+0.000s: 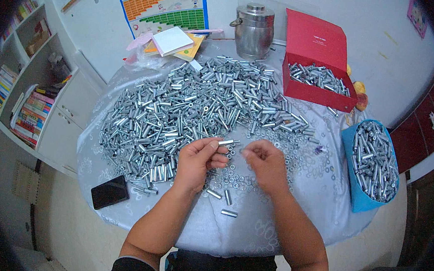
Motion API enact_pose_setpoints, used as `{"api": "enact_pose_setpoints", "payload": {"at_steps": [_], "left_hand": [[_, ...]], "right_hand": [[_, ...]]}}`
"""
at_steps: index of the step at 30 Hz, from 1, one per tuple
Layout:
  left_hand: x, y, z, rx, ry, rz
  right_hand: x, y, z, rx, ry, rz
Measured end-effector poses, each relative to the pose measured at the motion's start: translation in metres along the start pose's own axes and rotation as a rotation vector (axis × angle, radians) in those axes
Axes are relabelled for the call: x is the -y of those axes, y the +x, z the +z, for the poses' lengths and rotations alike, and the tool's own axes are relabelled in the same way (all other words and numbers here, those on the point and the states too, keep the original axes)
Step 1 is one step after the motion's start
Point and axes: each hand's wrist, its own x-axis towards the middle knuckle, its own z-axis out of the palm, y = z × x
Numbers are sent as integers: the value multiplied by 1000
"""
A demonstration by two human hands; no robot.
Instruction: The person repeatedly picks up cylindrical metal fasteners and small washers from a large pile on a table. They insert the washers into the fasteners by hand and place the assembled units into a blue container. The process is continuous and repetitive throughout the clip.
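Between the thumb and fingers of my left hand is a shiny metal sleeve with a narrower end pointing right. Just right of that end, my right hand has its fingers curled together, slightly blurred; whatever they may pinch is hidden. Under and around both hands lie many small metal washers. Beyond them spreads a large heap of metal sleeves. A few loose sleeves rest on the cloth nearer to me, below my hands.
A black phone lies at the table's left edge. On the right stand a blue bin and a red box, both holding metal sleeves. A steel canister and a notebook sit at the back. Shelves flank the left.
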Motion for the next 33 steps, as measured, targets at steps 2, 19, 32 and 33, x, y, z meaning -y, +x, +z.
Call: {"api": "enact_pose_setpoints", "payload": {"at_steps": [2, 19, 32, 33], "left_hand": [[-2, -1, 0, 16, -15, -37], [6, 1, -6, 228, -243, -199], [0, 1, -8, 130, -271, -95], [0, 1, -7, 124, -245, -87]], "right_hand": [[10, -1, -2, -51, 258, 41], [7, -8, 6, 33, 432, 4], [-2, 4, -10, 31, -778, -303], [-4, 3, -10, 31, -793, -307]]}}
